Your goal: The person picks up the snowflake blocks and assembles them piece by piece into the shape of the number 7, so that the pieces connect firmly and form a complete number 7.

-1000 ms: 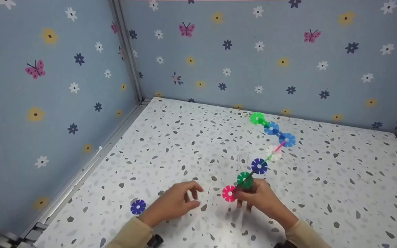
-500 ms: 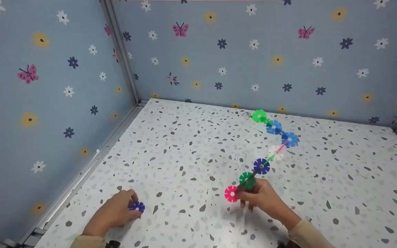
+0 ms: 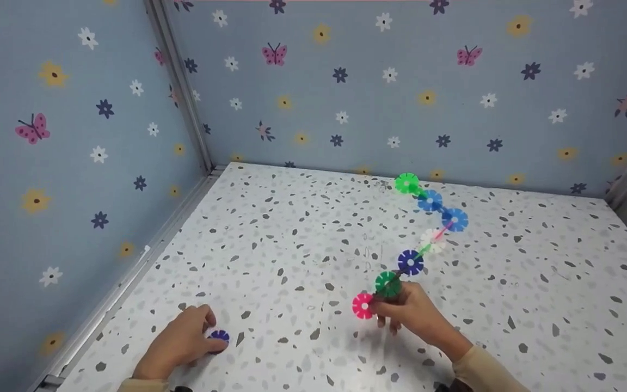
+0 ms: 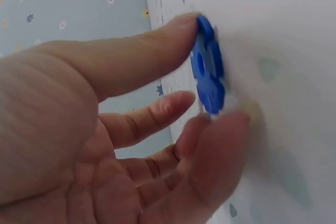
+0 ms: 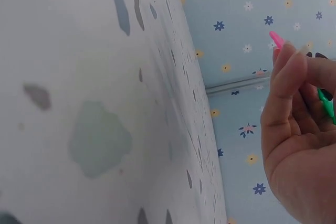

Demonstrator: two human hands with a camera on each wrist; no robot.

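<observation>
My left hand [image 3: 183,340] is at the front left, its thumb and a finger at opposite edges of a dark blue notched snowflake disc [image 3: 219,337]. In the left wrist view the blue disc [image 4: 208,72] stands on edge, pinched close by the speckled tabletop. My right hand [image 3: 419,313] grips the near end of a chain of linked discs, by the pink disc [image 3: 362,306] and the green disc [image 3: 387,285]. Beyond them the chain runs through a dark blue disc [image 3: 410,262], a whitish disc [image 3: 431,240], two lighter blue discs [image 3: 454,219] and a bright green disc [image 3: 406,183].
The speckled white tabletop [image 3: 292,245] spreads around both hands. Flower-patterned panels [image 3: 313,81] rise behind and on the left, with a metal post [image 3: 180,81] at their corner. A metal rail [image 3: 128,277] follows the table's left edge.
My left hand has moved left from the middle to the loose dark blue disc, and its thumb now covers the disc's near edge. The right hand and chain stay nearly in place.
</observation>
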